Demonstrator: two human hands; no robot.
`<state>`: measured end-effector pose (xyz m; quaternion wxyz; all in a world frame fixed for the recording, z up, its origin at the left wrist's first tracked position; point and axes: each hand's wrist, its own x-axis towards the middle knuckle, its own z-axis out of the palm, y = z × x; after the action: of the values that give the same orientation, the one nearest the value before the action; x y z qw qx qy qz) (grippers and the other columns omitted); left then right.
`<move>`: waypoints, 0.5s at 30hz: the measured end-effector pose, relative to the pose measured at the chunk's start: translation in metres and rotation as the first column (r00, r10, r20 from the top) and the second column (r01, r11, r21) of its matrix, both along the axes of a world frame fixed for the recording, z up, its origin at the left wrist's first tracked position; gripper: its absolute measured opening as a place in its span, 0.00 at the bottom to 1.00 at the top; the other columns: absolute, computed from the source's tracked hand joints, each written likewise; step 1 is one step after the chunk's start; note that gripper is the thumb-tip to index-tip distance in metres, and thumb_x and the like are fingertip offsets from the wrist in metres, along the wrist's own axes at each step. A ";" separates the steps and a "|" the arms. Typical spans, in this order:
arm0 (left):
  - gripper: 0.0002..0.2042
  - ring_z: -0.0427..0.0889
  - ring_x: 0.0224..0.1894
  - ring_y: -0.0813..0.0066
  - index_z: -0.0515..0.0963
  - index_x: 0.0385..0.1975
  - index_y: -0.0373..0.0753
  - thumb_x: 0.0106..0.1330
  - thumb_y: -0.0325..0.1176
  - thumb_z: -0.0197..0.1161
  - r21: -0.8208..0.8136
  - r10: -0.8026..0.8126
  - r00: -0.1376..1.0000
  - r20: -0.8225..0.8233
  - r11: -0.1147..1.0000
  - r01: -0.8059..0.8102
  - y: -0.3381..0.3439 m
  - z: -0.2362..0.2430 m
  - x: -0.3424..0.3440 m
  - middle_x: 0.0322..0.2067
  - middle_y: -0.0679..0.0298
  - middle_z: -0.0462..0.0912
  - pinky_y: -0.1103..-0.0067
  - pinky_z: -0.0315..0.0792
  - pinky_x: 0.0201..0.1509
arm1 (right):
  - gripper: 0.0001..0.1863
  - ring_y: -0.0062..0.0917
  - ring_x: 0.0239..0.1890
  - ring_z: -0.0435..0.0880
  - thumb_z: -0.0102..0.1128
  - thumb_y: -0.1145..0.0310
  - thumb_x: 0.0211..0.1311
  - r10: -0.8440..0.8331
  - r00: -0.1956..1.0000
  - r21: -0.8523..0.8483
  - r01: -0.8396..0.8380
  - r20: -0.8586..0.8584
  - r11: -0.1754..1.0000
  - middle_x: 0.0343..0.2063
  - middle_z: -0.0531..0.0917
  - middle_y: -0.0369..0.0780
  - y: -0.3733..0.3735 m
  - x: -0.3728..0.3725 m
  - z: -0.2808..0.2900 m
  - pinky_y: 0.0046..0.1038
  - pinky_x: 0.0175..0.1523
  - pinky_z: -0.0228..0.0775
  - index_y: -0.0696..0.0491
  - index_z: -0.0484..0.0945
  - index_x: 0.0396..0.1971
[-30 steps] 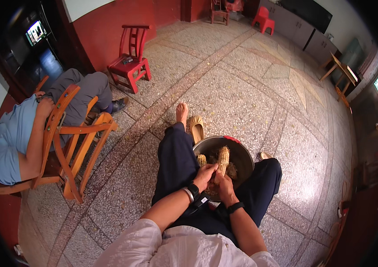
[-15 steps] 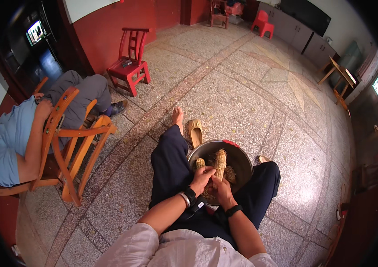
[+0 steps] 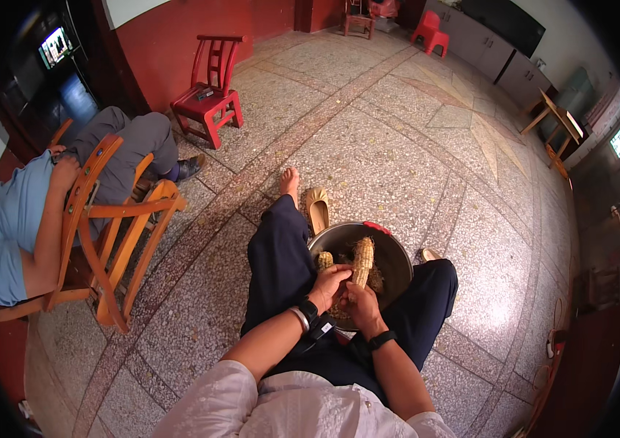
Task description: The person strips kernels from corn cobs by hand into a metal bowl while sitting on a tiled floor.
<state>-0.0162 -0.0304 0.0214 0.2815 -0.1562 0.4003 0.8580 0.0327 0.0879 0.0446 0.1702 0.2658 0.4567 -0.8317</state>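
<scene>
Above a metal basin (image 3: 402, 271) between my knees, a corn cob (image 3: 363, 253) points up and away from me. My right hand (image 3: 363, 308) is closed around its near end, the thumb lying along it. My left hand (image 3: 329, 286) is closed too, its fingertips pressed against the cob's left side; what lies under them is hidden. Inside the basin, a second corn cob (image 3: 325, 259) rests by the left wall. More corn pieces lie lower down, partly covered by my hands and the raised cob.
A tan slip-on shoe (image 3: 317, 210) lies beside my bare foot (image 3: 290, 181), just beyond the basin. At the left, another person (image 3: 18, 223) sits in a wooden chair (image 3: 85, 208). A red chair (image 3: 208, 106) with small items on it stands farther off. Speckled stone flooring surrounds me.
My right hand has moved slightly, with more of the thumb now showing along the cob. The left fingers still touch the cob. The whole view has shifted a little.
</scene>
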 end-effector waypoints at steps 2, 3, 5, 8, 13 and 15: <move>0.10 0.79 0.31 0.76 0.75 0.40 0.38 0.61 0.32 0.62 0.038 -0.023 1.000 0.010 0.999 0.023 0.001 0.000 -0.001 0.33 0.64 0.79 0.79 0.75 0.33 | 0.07 0.25 0.24 0.74 0.54 0.68 0.59 0.023 1.000 0.023 -0.023 -0.012 0.999 0.23 0.75 0.37 0.002 0.000 -0.006 0.29 0.29 0.69 0.55 0.73 0.31; 0.10 0.79 0.31 0.77 0.75 0.39 0.38 0.60 0.33 0.64 0.001 -0.009 1.000 0.006 1.000 0.009 0.003 -0.003 0.000 0.32 0.65 0.79 0.79 0.75 0.33 | 0.07 0.25 0.24 0.75 0.54 0.67 0.59 0.045 0.999 0.047 -0.044 -0.022 0.998 0.23 0.75 0.37 0.003 0.000 -0.009 0.28 0.29 0.69 0.56 0.73 0.31; 0.11 0.78 0.32 0.77 0.75 0.38 0.38 0.59 0.33 0.65 -0.039 0.009 1.000 0.000 0.999 -0.009 0.003 -0.009 0.001 0.32 0.65 0.79 0.80 0.75 0.33 | 0.09 0.25 0.24 0.75 0.55 0.66 0.59 0.087 0.996 0.130 -0.087 0.010 0.988 0.24 0.76 0.37 -0.002 0.002 -0.001 0.28 0.29 0.70 0.56 0.73 0.32; 0.11 0.78 0.33 0.78 0.76 0.38 0.38 0.58 0.33 0.67 -0.146 0.038 0.999 -0.034 0.988 -0.042 0.002 -0.010 0.004 0.32 0.66 0.79 0.80 0.74 0.35 | 0.11 0.26 0.25 0.77 0.56 0.64 0.59 0.147 0.989 0.212 -0.151 0.034 0.966 0.25 0.77 0.38 -0.002 0.004 0.001 0.27 0.29 0.72 0.57 0.74 0.33; 0.10 0.77 0.36 0.77 0.76 0.39 0.37 0.60 0.32 0.64 -0.194 0.022 0.997 -0.068 0.980 -0.035 0.003 -0.001 0.007 0.34 0.65 0.79 0.79 0.74 0.38 | 0.10 0.27 0.24 0.76 0.55 0.66 0.59 0.117 0.992 0.152 -0.124 0.053 0.981 0.24 0.76 0.38 0.001 0.004 -0.002 0.28 0.29 0.72 0.58 0.74 0.33; 0.10 0.77 0.37 0.78 0.76 0.40 0.36 0.61 0.31 0.63 -0.227 0.007 0.997 -0.078 0.974 -0.025 0.003 0.000 0.007 0.35 0.65 0.79 0.80 0.73 0.40 | 0.10 0.27 0.24 0.76 0.54 0.66 0.59 0.121 0.991 0.160 -0.129 0.059 0.979 0.24 0.76 0.38 0.001 0.003 -0.003 0.28 0.29 0.72 0.58 0.73 0.33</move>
<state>-0.0096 -0.0273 0.0212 0.2391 -0.1576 0.5052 0.8141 0.0357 0.0892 0.0419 0.2108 0.2701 0.5347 -0.7724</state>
